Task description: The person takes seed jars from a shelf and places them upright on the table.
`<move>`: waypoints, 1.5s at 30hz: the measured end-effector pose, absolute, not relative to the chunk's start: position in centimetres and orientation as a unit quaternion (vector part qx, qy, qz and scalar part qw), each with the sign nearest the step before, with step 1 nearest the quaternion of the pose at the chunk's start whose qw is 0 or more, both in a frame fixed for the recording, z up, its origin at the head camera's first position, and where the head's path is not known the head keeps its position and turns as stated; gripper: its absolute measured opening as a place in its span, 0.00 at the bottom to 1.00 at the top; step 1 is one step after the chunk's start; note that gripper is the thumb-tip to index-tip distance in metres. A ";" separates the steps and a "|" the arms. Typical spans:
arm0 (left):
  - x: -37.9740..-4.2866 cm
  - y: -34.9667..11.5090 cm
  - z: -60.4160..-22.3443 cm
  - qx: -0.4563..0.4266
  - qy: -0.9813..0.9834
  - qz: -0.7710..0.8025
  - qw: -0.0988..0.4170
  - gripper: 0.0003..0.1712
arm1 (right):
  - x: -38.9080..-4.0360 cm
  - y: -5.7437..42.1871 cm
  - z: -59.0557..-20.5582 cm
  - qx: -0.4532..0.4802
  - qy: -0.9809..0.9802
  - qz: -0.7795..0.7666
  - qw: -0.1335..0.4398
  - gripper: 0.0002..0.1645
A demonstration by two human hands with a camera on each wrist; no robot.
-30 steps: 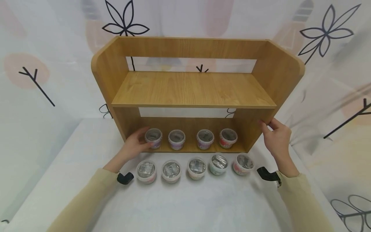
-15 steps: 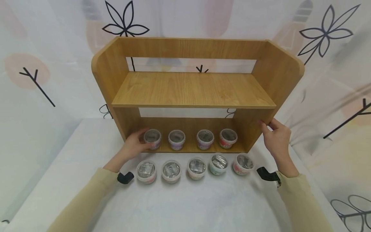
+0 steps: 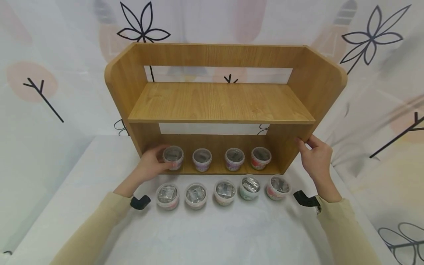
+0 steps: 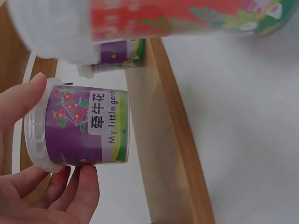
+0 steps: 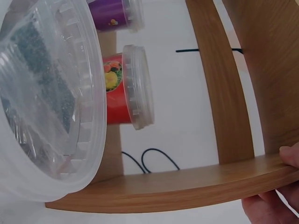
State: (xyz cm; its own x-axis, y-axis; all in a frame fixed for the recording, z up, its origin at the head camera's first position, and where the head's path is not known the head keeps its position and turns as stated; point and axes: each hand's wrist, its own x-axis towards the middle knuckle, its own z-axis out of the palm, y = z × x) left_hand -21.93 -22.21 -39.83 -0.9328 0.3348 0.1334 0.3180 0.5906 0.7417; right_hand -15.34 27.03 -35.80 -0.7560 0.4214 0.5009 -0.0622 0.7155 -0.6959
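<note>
My left hand (image 3: 150,165) grips a small clear-lidded plastic cup (image 4: 77,126) at the left end of the wooden shelf's lower level. The cup has a purple label with flowers and "My little garden" printed on it. In the left wrist view the thumb lies at the lid's rim, with fingers round the opposite side. My right hand (image 3: 314,156) pinches the front edge of the right side panel of the shelf (image 3: 218,103). To the right of the held cup, two more purple cups (image 3: 202,160) and a red one (image 5: 116,93) stand on the lower level.
Several lidded cups (image 3: 195,196) form a row on the white table (image 3: 212,235) in front of the shelf, with silvery packets showing in them. The upper board spans above the lower level. A patterned white cloth (image 3: 66,40) hangs behind.
My left hand and its cup have shifted slightly left toward the left side panel. The right hand keeps its grip on the right panel, and the other cups have not moved.
</note>
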 end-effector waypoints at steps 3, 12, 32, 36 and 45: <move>-21.8 -22.4 -39.5 0.191 0.890 0.415 0.002 0.41 | -15.3 27.0 -35.8 -0.103 -0.863 0.365 0.334 0.20; -21.0 -22.4 -38.2 0.191 0.879 0.437 0.002 0.41 | -15.3 26.9 -35.7 -0.103 -0.860 0.373 0.332 0.21; -17.6 -19.5 -36.7 0.197 0.858 0.474 0.022 0.42 | -15.5 27.1 -35.8 -0.107 -0.861 0.378 0.322 0.22; -16.8 -18.5 -36.5 0.194 0.855 0.481 0.022 0.42 | -15.5 27.1 -35.8 -0.107 -0.862 0.381 0.318 0.22; -15.5 -15.8 -36.1 0.209 0.832 0.513 0.037 0.41 | -15.4 27.0 -35.8 -0.101 -0.858 0.366 0.346 0.19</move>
